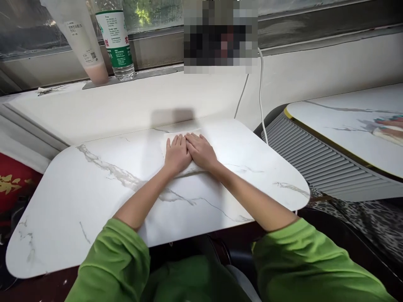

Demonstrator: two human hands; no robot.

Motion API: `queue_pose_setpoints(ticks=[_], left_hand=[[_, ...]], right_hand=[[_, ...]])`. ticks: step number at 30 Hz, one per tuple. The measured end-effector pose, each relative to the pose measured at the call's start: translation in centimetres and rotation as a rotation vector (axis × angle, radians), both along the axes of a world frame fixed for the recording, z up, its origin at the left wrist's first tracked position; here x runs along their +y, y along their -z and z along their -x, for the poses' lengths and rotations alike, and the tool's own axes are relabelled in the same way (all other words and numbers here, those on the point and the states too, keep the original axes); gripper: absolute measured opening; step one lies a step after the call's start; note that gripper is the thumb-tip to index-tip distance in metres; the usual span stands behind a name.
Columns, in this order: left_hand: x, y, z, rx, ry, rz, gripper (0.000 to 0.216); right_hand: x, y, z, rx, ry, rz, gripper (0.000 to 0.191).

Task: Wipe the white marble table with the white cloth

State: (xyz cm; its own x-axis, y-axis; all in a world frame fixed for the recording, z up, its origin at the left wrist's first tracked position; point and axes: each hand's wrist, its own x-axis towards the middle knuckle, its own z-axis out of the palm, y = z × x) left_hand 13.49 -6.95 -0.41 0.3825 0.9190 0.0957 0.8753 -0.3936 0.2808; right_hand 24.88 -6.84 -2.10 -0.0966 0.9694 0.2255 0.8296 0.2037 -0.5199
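Note:
My left hand [178, 156] lies flat with its fingers stretched out on a white cloth or folded tissue [192, 169]. Beside it, my right hand [202, 152] rests flat on the same white piece, fingers extended towards the wall. The two hands touch along their inner sides and hide most of the cloth; only its edges show. Under them is a white table top [103, 209] with grey marble veins and rounded corners. Both forearms reach in from green sleeves.
On the window ledge stand a tall cup [91, 54] with pinkish residue and a clear water bottle [116, 46] with a green-white label. A white cable [261, 96] hangs by the wall. At right, another person's hand [392, 126] holds a white cloth on a second marbled table [340, 113].

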Motion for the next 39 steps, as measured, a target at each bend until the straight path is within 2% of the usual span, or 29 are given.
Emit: queue_pose_setpoints(ticks=[3, 6, 9, 11, 13, 15, 17, 21, 25, 28, 30, 33, 36, 39], left_hand=[[-5.0, 0.0, 2.1, -0.013, 0.024, -0.007, 0.054], [-9.8, -0.1, 4.9, -0.010, 0.066, -0.019, 0.053], [-13.5, -0.3, 7.6, 0.013, 0.101, -0.030, 0.052], [-15.0, -0.4, 9.0, 0.035, 0.103, -0.025, 0.053], [-15.6, -0.4, 9.7, 0.051, 0.078, -0.014, 0.055], [-14.9, -0.4, 10.0, 0.063, 0.050, 0.002, 0.055], [-13.0, -0.5, 10.1, 0.072, 0.023, 0.018, 0.055], [-5.4, -0.6, 10.9, 0.059, -0.060, 0.048, 0.054], [3.1, -0.5, 12.4, 0.005, -0.078, 0.014, 0.052], [6.9, -0.2, 13.1, -0.016, -0.124, -0.038, 0.049], [7.9, -0.1, 13.3, -0.019, -0.127, -0.055, 0.049], [7.8, -0.1, 13.2, -0.006, -0.119, -0.054, 0.048], [6.8, 0.0, 13.0, 0.019, -0.146, -0.052, 0.049], [4.7, 0.1, 13.0, 0.023, -0.180, -0.057, 0.049]], right_hand=[[-5.3, -0.1, 1.6, 0.064, -0.026, 0.039, 0.055], [-10.4, -0.5, 3.1, 0.250, -0.096, 0.085, 0.055], [-14.2, -1.1, 4.1, 0.432, -0.213, 0.142, 0.053], [-15.6, -1.2, 4.5, 0.407, -0.299, 0.144, 0.053], [-16.0, -0.9, 4.9, 0.247, -0.354, 0.079, 0.056], [-15.2, -0.6, 5.6, 0.048, -0.363, -0.010, 0.058], [-13.2, -0.5, 6.5, -0.104, -0.351, -0.053, 0.059], [-5.9, -0.8, 8.9, -0.233, -0.329, -0.038, 0.060], [2.1, -0.8, 11.0, -0.241, -0.214, -0.059, 0.060], [5.9, -0.5, 11.9, -0.237, -0.184, -0.083, 0.060], [7.0, -0.2, 12.1, -0.228, -0.180, -0.090, 0.060], [7.3, 0.0, 11.9, -0.207, -0.180, -0.086, 0.059], [6.8, 0.1, 11.5, -0.190, -0.203, -0.081, 0.058], [5.1, 0.0, 11.5, -0.196, -0.235, -0.063, 0.058]])
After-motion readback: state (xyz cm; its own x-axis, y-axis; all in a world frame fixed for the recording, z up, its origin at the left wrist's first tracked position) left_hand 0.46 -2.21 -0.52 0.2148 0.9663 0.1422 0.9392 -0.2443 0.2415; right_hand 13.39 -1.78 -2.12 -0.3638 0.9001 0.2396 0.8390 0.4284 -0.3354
